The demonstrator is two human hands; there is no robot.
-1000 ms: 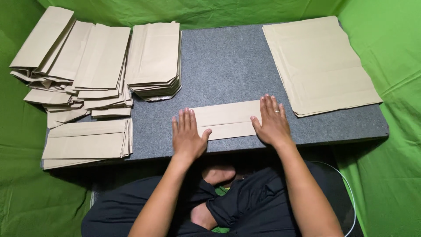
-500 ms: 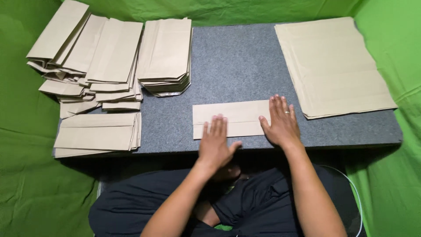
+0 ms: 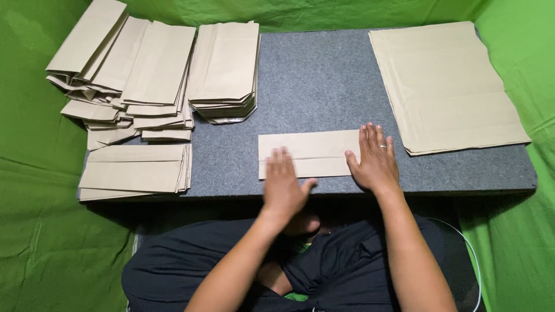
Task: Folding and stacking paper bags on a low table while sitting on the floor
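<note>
Folded brown paper strip (image 3: 309, 153) lies flat on the grey counter (image 3: 312, 81), near its front edge, about midway across. Long axis runs left to right, parallel to that edge; a fold line runs along its length, and the short ends face the side stacks. Right hand (image 3: 376, 159) presses flat on the strip's right end, fingers (image 3: 370, 136) spread and extended, gripping nothing. Left hand (image 3: 284, 188) sits at the strip's lower edge, slightly blurred, fingers open and loosely spread, overlapping the paper; whether it bears down or merely hovers I cannot tell. Flat sheet pile (image 3: 445, 86) rests to the right, just beside the right hand. Folded bag stack (image 3: 224, 72) stands at back centre-left, a fanned heap of bags (image 3: 124, 75) further left, and a low folded pile (image 3: 136, 170) at the front left corner, hanging partly over the counter's edge. Risk, as I judge it: only one end is firmly pinned, so a sideways swipe could pivot the strip and skew the crease. The strip lies close to the front edge; a pull toward the body could slide it off.
</note>
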